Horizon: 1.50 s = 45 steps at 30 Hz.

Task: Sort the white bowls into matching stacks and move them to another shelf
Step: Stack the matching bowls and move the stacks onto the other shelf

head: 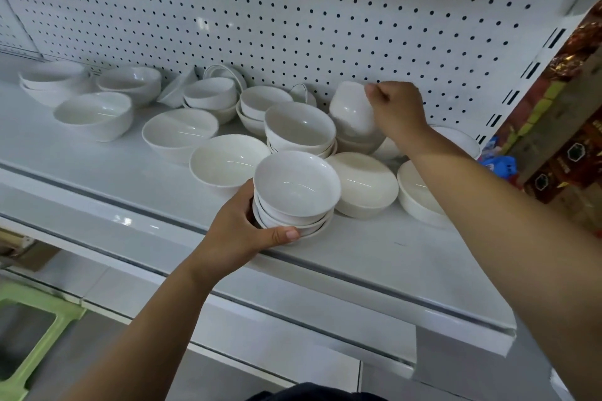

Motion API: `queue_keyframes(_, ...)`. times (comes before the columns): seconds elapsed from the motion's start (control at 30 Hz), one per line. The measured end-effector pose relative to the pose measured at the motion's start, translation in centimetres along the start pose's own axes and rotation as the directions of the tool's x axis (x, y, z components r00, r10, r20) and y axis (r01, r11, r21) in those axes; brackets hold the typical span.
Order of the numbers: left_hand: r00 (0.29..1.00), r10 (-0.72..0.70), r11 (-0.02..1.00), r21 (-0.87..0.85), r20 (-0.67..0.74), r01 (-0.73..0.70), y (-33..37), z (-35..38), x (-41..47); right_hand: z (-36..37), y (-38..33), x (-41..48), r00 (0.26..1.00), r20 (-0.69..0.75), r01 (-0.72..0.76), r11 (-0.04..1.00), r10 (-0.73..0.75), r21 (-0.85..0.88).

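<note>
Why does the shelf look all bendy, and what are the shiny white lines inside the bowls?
In the head view, the wide-angle lens bows the shelf edge and the pegboard rows; the bright streaks, as in the top bowl of the stack held by the left hand, are glare on the glossy glaze; the tilted bowl at the right hand looks slightly soft.

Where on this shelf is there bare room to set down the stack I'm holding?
Bare shelf runs along the front edge, right of the stack in the left hand. Another open strip lies front-left, ahead of the single bowl. The middle and back, around the right hand and its tilted bowl, are crowded.
</note>
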<state>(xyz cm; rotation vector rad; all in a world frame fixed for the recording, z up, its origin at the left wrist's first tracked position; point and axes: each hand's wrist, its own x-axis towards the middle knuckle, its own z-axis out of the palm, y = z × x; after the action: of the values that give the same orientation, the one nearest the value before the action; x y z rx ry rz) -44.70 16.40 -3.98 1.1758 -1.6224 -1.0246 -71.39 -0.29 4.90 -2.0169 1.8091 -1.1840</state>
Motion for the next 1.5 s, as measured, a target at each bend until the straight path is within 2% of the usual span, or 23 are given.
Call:
queue_keyframes(0.17,0.999,0.019,1.0,-0.005,0.03,-0.019,-0.1,-0.2,0.2,-1.5,-0.5,-1.6,0.989,-0.142,-0.002,0.979,0.032,0.205)
queue_keyframes(0.33,0.996,0.03,0.999,-0.034,0.085,-0.027,-0.2,-0.4,0.2,-3.6,-2.9,-5.7,0.966,-0.252,0.027,0.945,0.059,0.327)
queue_keyframes(0.43,0.991,0.029,0.997,-0.08,0.131,-0.018,-0.3,-1.1,0.3,-4.1,-5.3,-9.3,0.966,-0.258,0.082,0.931,0.014,0.357)
queue_keyframes(0.53,0.981,0.031,0.992,-0.128,0.193,-0.006,-0.7,-1.9,0.6,-3.6,-7.0,-12.8,0.961,-0.248,0.19,0.94,-0.119,0.282)
queue_keyframes(0.67,0.972,0.045,0.987,-0.159,0.229,-0.008,-0.9,-2.5,0.8,-2.1,-8.2,-15.6,0.897,-0.25,0.397,0.913,-0.364,0.096)
queue_keyframes(0.73,0.97,0.049,0.987,-0.163,0.237,-0.01,-0.9,-2.7,1.0,-1.3,-8.7,-16.5,0.872,-0.225,0.455,0.89,-0.435,0.04)
queue_keyframes(0.9,0.968,0.059,0.984,-0.179,0.245,-0.015,-0.8,-2.7,1.2,0.2,-9.0,-18.0,0.838,-0.221,0.495,0.866,-0.498,-0.075)
queue_keyframes(1.13,0.964,0.064,0.985,-0.171,0.259,-0.019,-0.6,-2.9,1.2,0.9,-8.0,-19.5,0.819,-0.13,0.539,0.826,-0.56,-0.164)
queue_keyframes(1.33,0.961,0.074,0.988,-0.153,0.265,-0.034,-0.7,-3.2,1.3,1.5,-7.5,-20.2,0.812,-0.161,0.535,0.825,-0.561,-0.179)
queue_keyframes(1.5,0.958,0.062,0.988,-0.153,0.279,-0.019,-0.8,-3.2,1.3,1.2,-7.2,-20.0,0.797,-0.119,0.574,0.804,-0.592,-0.154)
